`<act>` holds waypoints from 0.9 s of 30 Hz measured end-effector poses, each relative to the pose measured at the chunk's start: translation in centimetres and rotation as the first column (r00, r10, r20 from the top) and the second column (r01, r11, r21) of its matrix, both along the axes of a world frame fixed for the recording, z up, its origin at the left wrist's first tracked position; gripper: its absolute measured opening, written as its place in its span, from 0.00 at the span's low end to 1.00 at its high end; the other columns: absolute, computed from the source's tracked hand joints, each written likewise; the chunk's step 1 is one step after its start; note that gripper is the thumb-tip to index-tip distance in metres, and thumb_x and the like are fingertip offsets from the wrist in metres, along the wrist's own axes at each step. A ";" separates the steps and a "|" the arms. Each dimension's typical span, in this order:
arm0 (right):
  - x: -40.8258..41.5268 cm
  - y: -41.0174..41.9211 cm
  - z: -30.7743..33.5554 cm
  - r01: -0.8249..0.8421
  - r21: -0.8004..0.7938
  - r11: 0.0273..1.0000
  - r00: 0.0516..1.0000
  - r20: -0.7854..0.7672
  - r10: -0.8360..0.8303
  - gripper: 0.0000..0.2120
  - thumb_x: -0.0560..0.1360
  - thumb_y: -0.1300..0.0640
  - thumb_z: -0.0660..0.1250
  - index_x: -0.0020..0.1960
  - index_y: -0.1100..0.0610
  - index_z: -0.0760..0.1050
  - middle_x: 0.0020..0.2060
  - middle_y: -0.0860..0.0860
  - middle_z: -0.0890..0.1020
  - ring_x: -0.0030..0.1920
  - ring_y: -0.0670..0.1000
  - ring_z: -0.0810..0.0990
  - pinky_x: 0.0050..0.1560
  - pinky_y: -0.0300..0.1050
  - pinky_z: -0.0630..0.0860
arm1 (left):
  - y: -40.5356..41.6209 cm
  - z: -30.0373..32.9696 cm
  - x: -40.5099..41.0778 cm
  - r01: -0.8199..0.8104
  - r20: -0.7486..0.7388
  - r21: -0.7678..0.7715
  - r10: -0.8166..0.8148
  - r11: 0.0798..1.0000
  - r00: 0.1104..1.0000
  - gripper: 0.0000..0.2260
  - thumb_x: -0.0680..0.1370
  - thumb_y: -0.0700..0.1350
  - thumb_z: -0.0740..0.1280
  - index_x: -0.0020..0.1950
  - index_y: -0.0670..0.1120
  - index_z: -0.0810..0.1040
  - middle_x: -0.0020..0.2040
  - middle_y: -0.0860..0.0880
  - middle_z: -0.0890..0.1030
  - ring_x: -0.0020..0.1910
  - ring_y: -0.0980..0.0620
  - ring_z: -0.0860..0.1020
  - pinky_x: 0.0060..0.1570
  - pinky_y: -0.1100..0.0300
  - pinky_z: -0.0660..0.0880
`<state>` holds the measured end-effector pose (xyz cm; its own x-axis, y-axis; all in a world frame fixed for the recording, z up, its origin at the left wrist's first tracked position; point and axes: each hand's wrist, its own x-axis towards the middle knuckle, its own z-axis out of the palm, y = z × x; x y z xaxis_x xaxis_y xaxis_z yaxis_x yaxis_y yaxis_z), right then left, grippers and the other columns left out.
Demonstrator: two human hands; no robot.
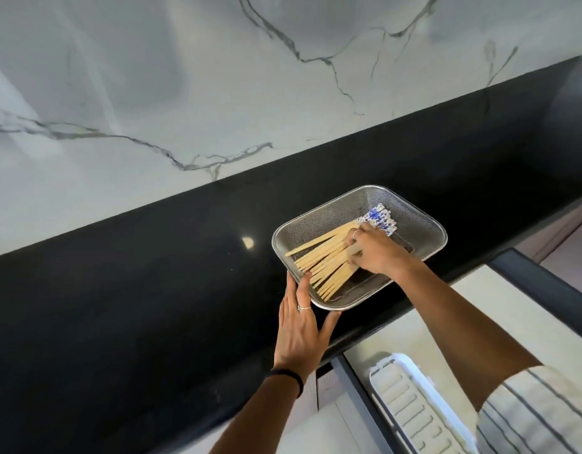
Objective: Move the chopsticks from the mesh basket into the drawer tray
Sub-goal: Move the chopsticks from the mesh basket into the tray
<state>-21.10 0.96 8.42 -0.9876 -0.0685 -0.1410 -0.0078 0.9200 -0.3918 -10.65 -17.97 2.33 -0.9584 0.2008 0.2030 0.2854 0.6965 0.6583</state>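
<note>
Right hand (pixel 373 249) grips fanned chopsticks (pixel 325 260) in a mesh basket (pixel 414 221). Left hand (pixel 299 329), fingers straight, touches its seven o'clock corner.

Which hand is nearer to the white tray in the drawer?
Left. The left hand rests at the basket's near corner, above the tray. The right hand is farther, inside the basket on the chopsticks.

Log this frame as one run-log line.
stage: gathering | right hand: gripping chopsticks in mesh basket | left hand: flat against basket rim | drawer tray: no chopsticks visible
</note>
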 end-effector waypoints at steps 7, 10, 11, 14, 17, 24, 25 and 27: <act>-1.2 1.8 1.5 -0.130 0.066 0.989 0.979 0.166 0.117 0.27 0.70 0.72 0.60 0.62 0.49 0.74 0.61 0.50 0.70 0.61 0.53 0.72 0.60 0.47 0.72 | -0.1 -0.7 -0.3 0.015 0.037 0.031 -0.016 0.999 0.999 0.38 0.76 0.66 0.51 0.79 0.46 0.51 0.80 0.41 0.50 0.79 0.51 0.47 0.77 0.52 0.54; -0.9 2.3 1.5 -0.184 0.107 0.977 0.970 0.182 0.163 0.33 0.66 0.74 0.59 0.64 0.46 0.71 0.63 0.46 0.69 0.60 0.51 0.72 0.55 0.47 0.75 | -0.2 -0.6 -0.2 0.010 0.046 -0.001 -0.010 1.000 0.999 0.38 0.76 0.67 0.49 0.79 0.46 0.50 0.80 0.40 0.50 0.80 0.47 0.49 0.77 0.53 0.54; -0.8 2.3 1.3 -0.200 0.148 0.969 0.973 0.148 0.178 0.31 0.66 0.74 0.61 0.62 0.46 0.71 0.61 0.46 0.69 0.59 0.52 0.72 0.52 0.47 0.75 | -0.2 -0.6 -0.2 0.011 0.049 -0.007 -0.010 1.000 0.999 0.38 0.76 0.67 0.49 0.79 0.46 0.50 0.80 0.39 0.50 0.79 0.47 0.50 0.77 0.52 0.55; -0.7 1.9 1.1 -0.229 0.290 0.929 0.973 0.030 0.230 0.19 0.68 0.71 0.64 0.53 0.51 0.73 0.54 0.48 0.72 0.56 0.52 0.72 0.51 0.46 0.71 | -0.2 -0.5 -0.2 0.013 0.056 -0.017 -0.012 1.000 0.998 0.37 0.76 0.66 0.49 0.79 0.45 0.51 0.80 0.39 0.50 0.79 0.45 0.53 0.76 0.49 0.58; -0.4 1.8 1.4 -0.270 0.346 0.899 0.957 -0.004 0.289 0.14 0.70 0.70 0.62 0.49 0.53 0.72 0.53 0.50 0.74 0.55 0.53 0.74 0.52 0.47 0.70 | -0.1 -0.3 -0.1 0.007 0.051 -0.033 -0.006 0.999 0.999 0.37 0.76 0.66 0.50 0.78 0.44 0.52 0.79 0.38 0.51 0.79 0.44 0.54 0.76 0.48 0.59; 0.7 2.5 2.4 -0.347 0.473 0.810 0.909 -0.044 0.415 0.28 0.72 0.70 0.61 0.69 0.52 0.66 0.55 0.54 0.77 0.49 0.57 0.78 0.46 0.47 0.72 | 0.1 0.1 -0.1 -0.013 0.017 -0.037 0.013 0.999 1.000 0.36 0.77 0.64 0.52 0.78 0.44 0.54 0.78 0.38 0.55 0.78 0.43 0.56 0.74 0.47 0.61; 0.9 2.5 2.7 -0.343 0.477 0.809 0.903 -0.068 0.423 0.28 0.71 0.71 0.61 0.69 0.53 0.66 0.53 0.55 0.78 0.47 0.57 0.79 0.45 0.49 0.74 | 0.1 0.0 -0.2 -0.019 0.014 -0.041 0.019 0.999 1.000 0.36 0.77 0.64 0.53 0.78 0.44 0.54 0.78 0.38 0.55 0.78 0.44 0.56 0.75 0.47 0.61; 1.6 2.7 3.4 -0.325 0.478 0.816 0.890 -0.137 0.434 0.27 0.70 0.72 0.61 0.67 0.56 0.66 0.52 0.57 0.79 0.46 0.58 0.79 0.43 0.49 0.73 | 0.1 -0.1 -0.2 -0.026 0.017 -0.054 0.027 0.998 0.999 0.35 0.77 0.64 0.54 0.78 0.44 0.53 0.78 0.38 0.56 0.78 0.44 0.56 0.75 0.47 0.60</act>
<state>-19.48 3.61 11.84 -0.9021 -0.4310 -0.0198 -0.4307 0.8969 0.1005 -10.83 -17.87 2.24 -0.9669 0.1857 0.1752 0.2550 0.7380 0.6248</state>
